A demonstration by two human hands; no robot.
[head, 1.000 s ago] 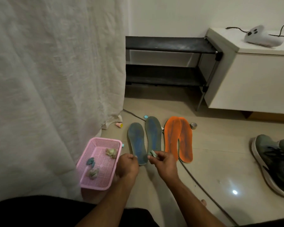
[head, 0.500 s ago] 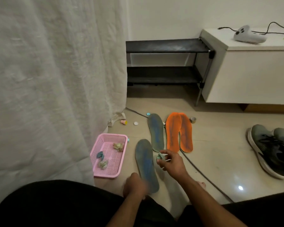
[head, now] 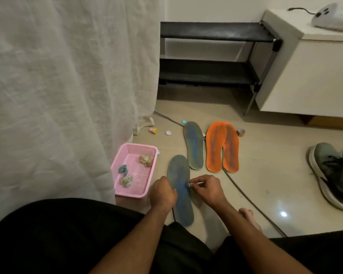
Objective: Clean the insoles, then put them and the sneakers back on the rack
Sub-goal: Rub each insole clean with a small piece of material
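Note:
A blue-grey insole [head: 180,186] lies on the floor just in front of my knees. My left hand [head: 162,191] holds its left edge with curled fingers. My right hand [head: 208,189] pinches a small pale wipe [head: 189,184] against the insole's middle. A second blue-grey insole [head: 194,144] lies further out, beside two overlapping orange insoles [head: 222,146]. A pair of dark grey sneakers [head: 335,173] stands at the right. The black two-shelf rack [head: 212,54] stands against the back wall.
A pink mesh basket [head: 134,191] holding crumpled wipes sits left of my hands, beside a pale curtain [head: 67,86]. A white cabinet [head: 309,72] stands right of the rack. A cable [head: 244,196] crosses the floor. Small caps and a tape roll [head: 241,132] lie near the insoles.
The left insole was pulled from beside its mate toward me. My left hand shifted up its left edge, and my right hand came down with the wipe onto its middle.

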